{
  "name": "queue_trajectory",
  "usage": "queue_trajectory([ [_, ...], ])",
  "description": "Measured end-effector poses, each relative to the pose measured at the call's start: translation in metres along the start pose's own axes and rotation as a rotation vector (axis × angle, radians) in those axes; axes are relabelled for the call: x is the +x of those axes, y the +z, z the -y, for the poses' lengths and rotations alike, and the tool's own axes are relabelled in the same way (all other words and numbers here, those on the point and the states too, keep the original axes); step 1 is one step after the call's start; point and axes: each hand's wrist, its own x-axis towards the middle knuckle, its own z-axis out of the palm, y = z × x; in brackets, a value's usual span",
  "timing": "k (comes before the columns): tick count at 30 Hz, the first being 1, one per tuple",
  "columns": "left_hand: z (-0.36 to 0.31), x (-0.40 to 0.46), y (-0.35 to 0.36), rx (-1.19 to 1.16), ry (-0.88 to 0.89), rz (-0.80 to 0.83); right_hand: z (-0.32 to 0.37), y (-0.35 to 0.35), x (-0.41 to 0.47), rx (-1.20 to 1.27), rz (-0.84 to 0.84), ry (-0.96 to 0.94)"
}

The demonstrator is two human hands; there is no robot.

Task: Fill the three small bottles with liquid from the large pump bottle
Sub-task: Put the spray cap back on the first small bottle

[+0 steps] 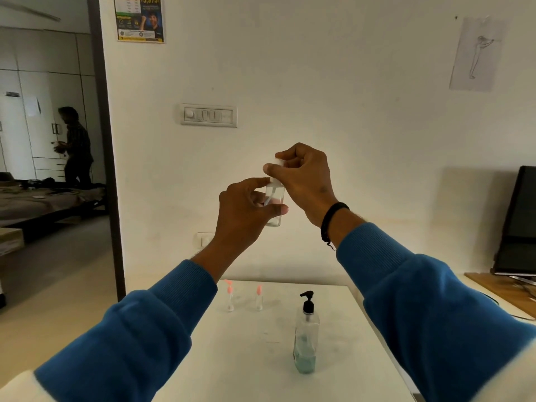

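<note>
In the head view, you hold one small clear bottle (275,203) up in the air at the centre of the frame, well above the white table (255,358). Your left hand (246,207) wraps its fingers and thumb round the bottle's body, while your right hand (301,175) pinches the white cap (278,165) at its top, thumb at 9 o'clock of the cap and fingers curled over it. The step in hand looks like turning that cap (whether it is coming off or going back on, I cannot tell). The bottle is see-through with a thin dip tube inside; how much liquid it holds is too faint to read.

Down at 6 o'clock from your hands stands the large pump bottle (306,335), upright on the table, a clear rounded plastic body with a black pump head and a low band of pale green liquid at its base. At about 10 o'clock from it, near the table's far edge, two more small bottles (230,297) stand side by side, slim and clear with pink tops, a little apart from each other.

If the cap is coming off, your next move calls for bringing the open neck under the black spout and pressing the pump steadily; the smooth, narrow bottle will need a firm, upright hold so nothing spills.
</note>
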Motion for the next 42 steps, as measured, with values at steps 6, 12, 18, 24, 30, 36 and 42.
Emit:
queue_trajectory([
  [6, -0.003, -0.001, -0.001, -0.020, 0.006, 0.004, 0.000, -0.005, 0.002, -0.045, 0.026, -0.023],
  [12, -0.004, -0.005, 0.000, -0.031, -0.018, -0.005, -0.002, -0.004, 0.000, -0.026, 0.015, -0.002],
  [18, -0.003, -0.006, -0.001, -0.032, -0.011, -0.030, -0.002, -0.003, 0.000, -0.031, 0.046, -0.036],
  [24, 0.000, -0.009, 0.002, -0.001, -0.011, -0.042, -0.002, 0.001, -0.004, -0.064, 0.003, -0.051],
  [30, 0.001, -0.007, -0.002, -0.031, -0.015, -0.057, -0.002, 0.001, -0.003, 0.010, 0.067, -0.014],
  [36, 0.003, -0.013, 0.000, -0.030, -0.019, -0.033, -0.005, 0.000, -0.004, -0.055, 0.029, -0.034],
  [42, 0.002, -0.011, -0.003, -0.052, -0.030, -0.039, -0.007, -0.002, -0.002, 0.009, 0.113, 0.017],
])
